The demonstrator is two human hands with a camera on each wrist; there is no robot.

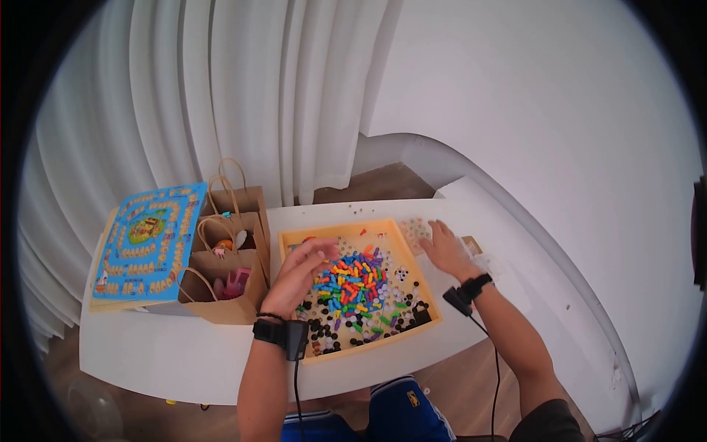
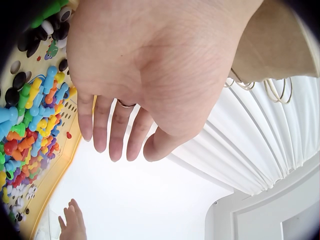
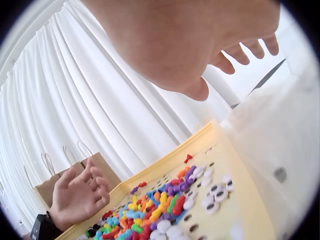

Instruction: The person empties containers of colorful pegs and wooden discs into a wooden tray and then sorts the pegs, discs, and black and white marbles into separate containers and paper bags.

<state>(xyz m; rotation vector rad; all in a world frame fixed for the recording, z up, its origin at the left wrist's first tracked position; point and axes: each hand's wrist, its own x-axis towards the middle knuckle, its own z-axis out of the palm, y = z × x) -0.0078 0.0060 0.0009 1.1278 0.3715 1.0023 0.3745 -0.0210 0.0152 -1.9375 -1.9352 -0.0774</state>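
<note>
A pale yellow tray (image 3: 247, 190) with raised walls sits on the table. Multicoloured plastic pegs (image 1: 350, 283) are heaped in its middle, with black discs (image 1: 324, 331) and white discs (image 3: 205, 175) scattered around them. My left hand (image 1: 298, 272) hovers over the tray's left side, its fingers loosely extended and its palm bare in the left wrist view. Past the tray's right wall is my right hand (image 1: 447, 253), fingers spread and holding nothing. Beside its fingertips lies a flat, see-through piece with small dots (image 1: 414, 234).
Brown paper bags (image 1: 247, 306) with toys inside stand left of the tray. A blue game board (image 1: 151, 239) leans beside them. Crumpled clear plastic (image 1: 482, 261) lies by the right hand on the white table (image 1: 177, 353). White curtains (image 1: 250, 96) hang behind.
</note>
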